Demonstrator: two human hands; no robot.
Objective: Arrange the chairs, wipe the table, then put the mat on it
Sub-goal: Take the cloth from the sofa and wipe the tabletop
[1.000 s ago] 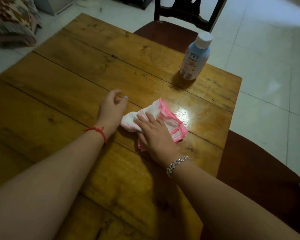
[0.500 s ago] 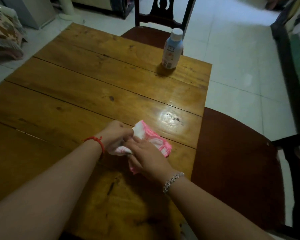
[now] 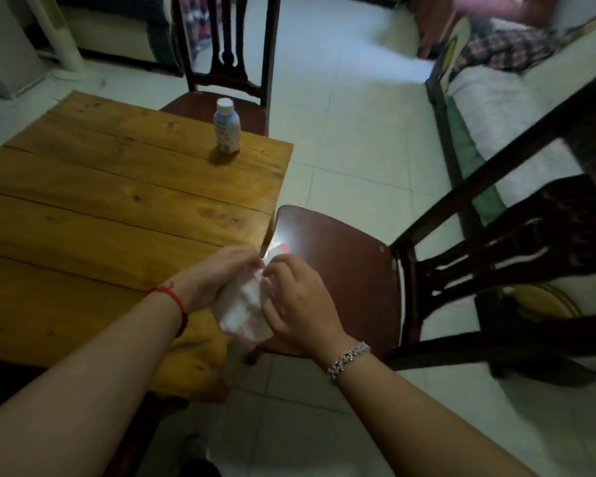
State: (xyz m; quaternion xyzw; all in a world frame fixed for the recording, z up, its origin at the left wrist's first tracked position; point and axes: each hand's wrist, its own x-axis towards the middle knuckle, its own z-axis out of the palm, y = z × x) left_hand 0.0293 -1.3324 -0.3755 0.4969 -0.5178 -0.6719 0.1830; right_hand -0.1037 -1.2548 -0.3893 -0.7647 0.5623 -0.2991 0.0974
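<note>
She stands at the near right corner of the wooden table (image 3: 117, 201) with a white cloth edged in pink (image 3: 245, 306) bunched between both hands. The left hand (image 3: 217, 280), a red string bracelet (image 3: 172, 297) on its wrist, curls its fingers round the cloth from the side. The right hand (image 3: 296, 299), with a silver chain bracelet (image 3: 350, 358), pinches the top of the cloth with bent fingertips. The cloth hangs over the table's edge; it is smeared by motion there, so I cannot say whether it touches the wood. A small bottle with a white cap (image 3: 226, 127) stands upright near the far right corner. One dark chair (image 3: 221, 63) sits at the far side behind the bottle, and another (image 3: 341, 270) stands at the right side, its seat just beside the hands.
</note>
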